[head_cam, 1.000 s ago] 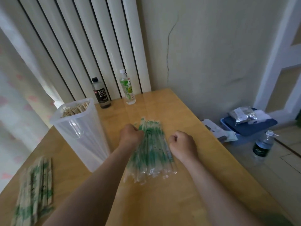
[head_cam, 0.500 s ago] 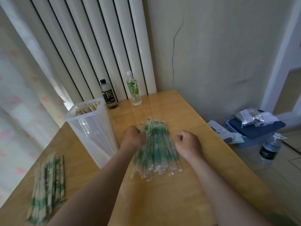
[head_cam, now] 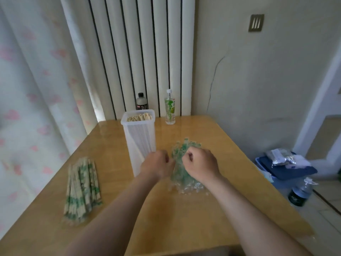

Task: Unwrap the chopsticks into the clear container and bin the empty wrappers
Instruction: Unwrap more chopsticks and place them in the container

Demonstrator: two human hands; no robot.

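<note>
Fingertips tucked under the knuckles on both sides, out of sight. Tight curl of the left hand [head_cam: 156,166] gripping the 9 o'clock edge of the empty wrappers [head_cam: 186,184]; same tight curl of the right hand [head_cam: 200,166], clutching the crumpled heap from 3 o'clock. Middle of the heap covered by both fists; too tangled to count. Lying mid-table [head_cam: 184,222], at 4 o'clock of the one clear container [head_cam: 140,137], its foot partly masked by the left hand. Inside, bare chopsticks [head_cam: 139,117] up to the rim, too many to count. One bundle of wrapped chopsticks [head_cam: 82,187] at 8 o'clock. Two bottles at 12 o'clock: black bottle [head_cam: 142,103], green bottle [head_cam: 170,108]. On the floor, a third bottle [head_cam: 299,193], blurred.
</note>
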